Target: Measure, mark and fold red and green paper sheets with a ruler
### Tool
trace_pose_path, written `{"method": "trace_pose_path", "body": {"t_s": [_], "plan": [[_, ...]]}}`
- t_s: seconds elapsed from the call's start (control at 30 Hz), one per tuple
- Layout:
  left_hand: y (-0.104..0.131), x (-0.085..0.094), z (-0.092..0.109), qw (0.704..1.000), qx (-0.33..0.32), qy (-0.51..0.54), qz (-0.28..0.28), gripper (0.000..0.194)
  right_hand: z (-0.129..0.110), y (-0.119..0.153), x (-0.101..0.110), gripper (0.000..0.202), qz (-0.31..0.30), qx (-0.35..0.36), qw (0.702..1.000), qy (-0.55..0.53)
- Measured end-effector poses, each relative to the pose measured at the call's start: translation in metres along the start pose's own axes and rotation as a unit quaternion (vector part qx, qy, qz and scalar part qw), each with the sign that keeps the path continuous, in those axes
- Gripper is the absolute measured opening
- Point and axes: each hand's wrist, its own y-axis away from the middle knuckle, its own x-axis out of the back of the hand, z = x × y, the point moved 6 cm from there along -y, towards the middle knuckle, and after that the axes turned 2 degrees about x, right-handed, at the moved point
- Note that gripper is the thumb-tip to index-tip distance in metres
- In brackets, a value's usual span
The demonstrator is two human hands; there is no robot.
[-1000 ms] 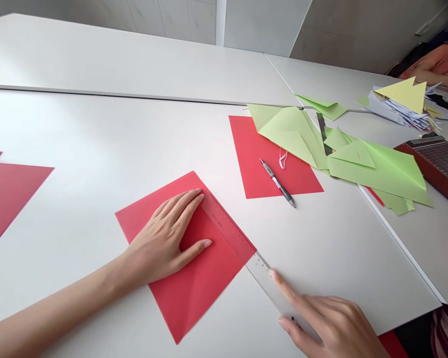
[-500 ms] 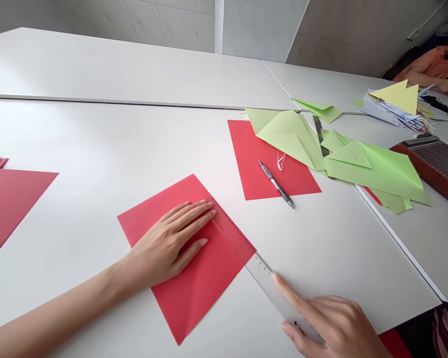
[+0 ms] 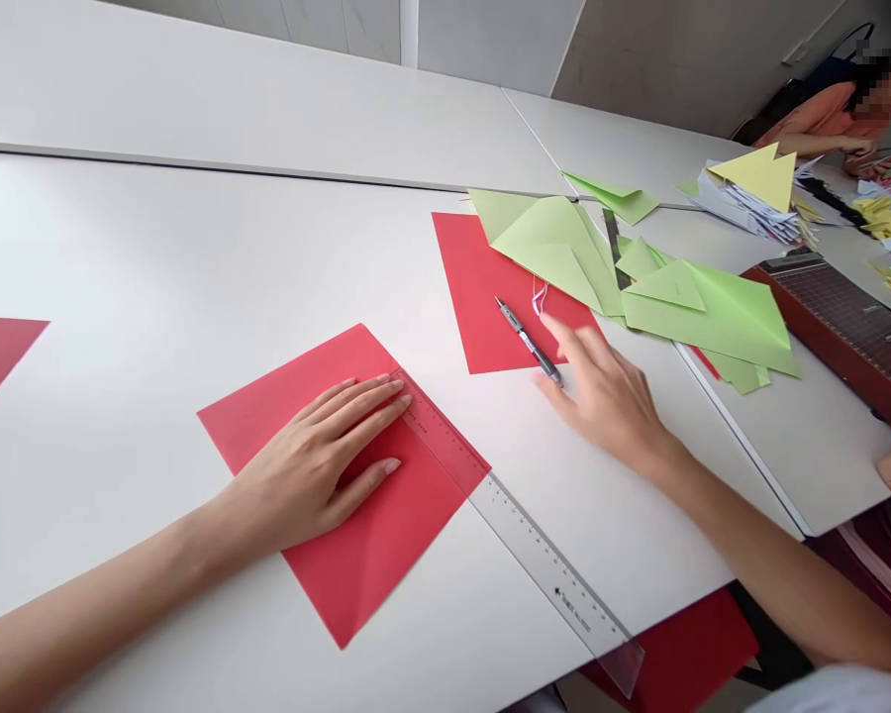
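Note:
My left hand (image 3: 334, 446) lies flat, fingers stretched out, on a red sheet of paper (image 3: 371, 574). Its fingertips press the end of a clear ruler (image 3: 520, 525), which runs along the sheet's right edge and sticks out past the table's front edge. My right hand (image 3: 601, 396) is beside a grey and black pen (image 3: 529, 342), thumb and fingers apart around its lower end. A grip on the pen does not show. The pen lies partly on a second red sheet (image 3: 467, 307).
Folded green papers (image 3: 564, 243) overlap the second red sheet. Further right is a brown paper trimmer (image 3: 839, 327). Yellow triangles (image 3: 761, 176) top a pile of white paper. A person (image 3: 824, 119) sits at the far right. Another red sheet (image 3: 4, 352) is at left.
My right hand has let go of the ruler's lower part and moved up and away to the pen. My left hand stays on the ruler and red sheet. The view has shifted slightly.

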Motion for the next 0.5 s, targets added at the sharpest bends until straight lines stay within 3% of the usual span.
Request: {"method": "trace_pose_path", "body": {"t_s": [0.1, 0.17, 0.23, 0.3, 0.37, 0.43, 0.5], "plan": [[0.0, -0.002, -0.002, 1.0, 0.004, 0.003, -0.021, 0.067, 0.012, -0.04, -0.033, 0.06, -0.047, -0.019, 0.998, 0.032], [0.001, -0.005, -0.002, 0.999, -0.006, -0.002, -0.038, 0.064, 0.015, -0.052, -0.048, 0.051, -0.082, -0.006, 0.997, 0.009], [0.001, -0.007, -0.002, 0.998, -0.024, -0.015, -0.05, 0.06, 0.019, -0.055, -0.053, 0.044, -0.084, 0.026, 0.995, -0.049], [0.0, -0.008, -0.001, 0.997, -0.042, -0.025, -0.055, 0.057, 0.026, -0.054, -0.046, 0.036, -0.045, 0.041, 0.986, -0.154], [0.0, -0.009, -0.002, 0.997, -0.044, -0.029, -0.059, 0.056, 0.039, -0.052, -0.038, 0.027, -0.002, 0.01, 0.947, -0.321], [0.0, -0.009, -0.003, 0.997, -0.035, -0.028, -0.065, 0.055, 0.047, -0.049, -0.035, 0.023, 0.013, -0.038, 0.866, -0.498], [0.001, -0.009, -0.003, 0.997, -0.031, -0.022, -0.07, 0.054, 0.041, -0.047, -0.034, 0.016, -0.007, -0.051, 0.792, -0.609]]}}
